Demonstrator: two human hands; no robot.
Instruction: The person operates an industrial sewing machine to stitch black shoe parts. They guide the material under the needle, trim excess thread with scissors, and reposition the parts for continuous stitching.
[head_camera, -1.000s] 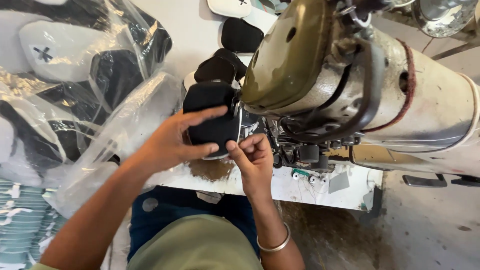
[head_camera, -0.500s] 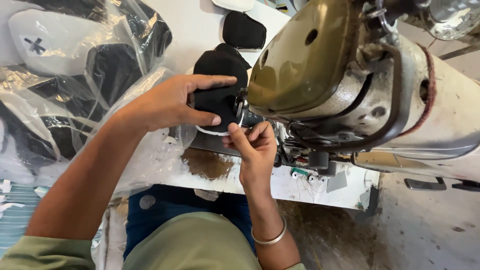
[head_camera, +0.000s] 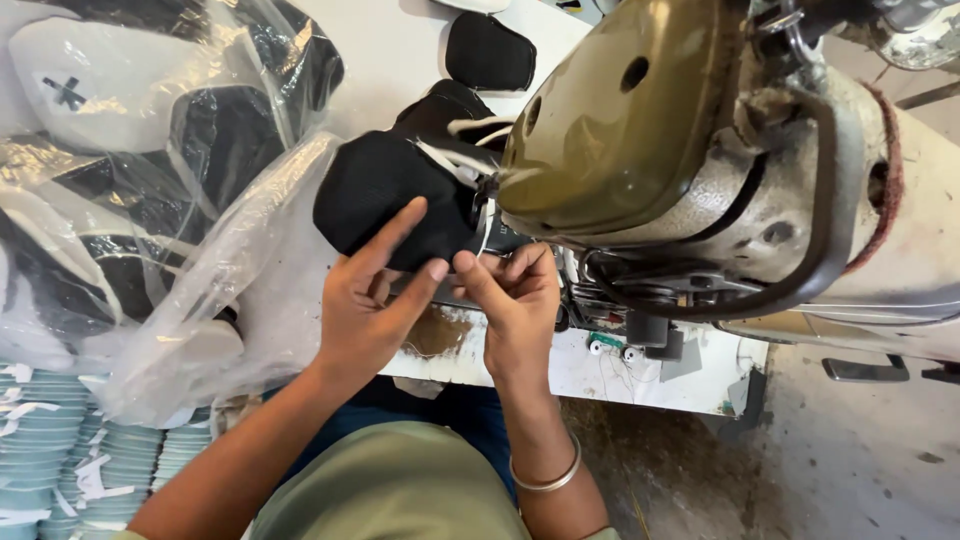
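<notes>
I'm pinching the black fabric piece (head_camera: 385, 195) with my left hand (head_camera: 370, 300) and right hand (head_camera: 515, 300), both grasping its near edge beside the sewing machine (head_camera: 640, 140) on the white table (head_camera: 660, 365). I'm judging fingers should be keeping the edge flat, clear of the needle area.

The sewing machine (head_camera: 640, 150) head hides the needle and the black fabric piece's (head_camera: 385, 195) far end. Its right side runs off the picture's edge. Clear plastic bags (head_camera: 150, 180) blur their contents at the table's (head_camera: 390, 70) left edge.
</notes>
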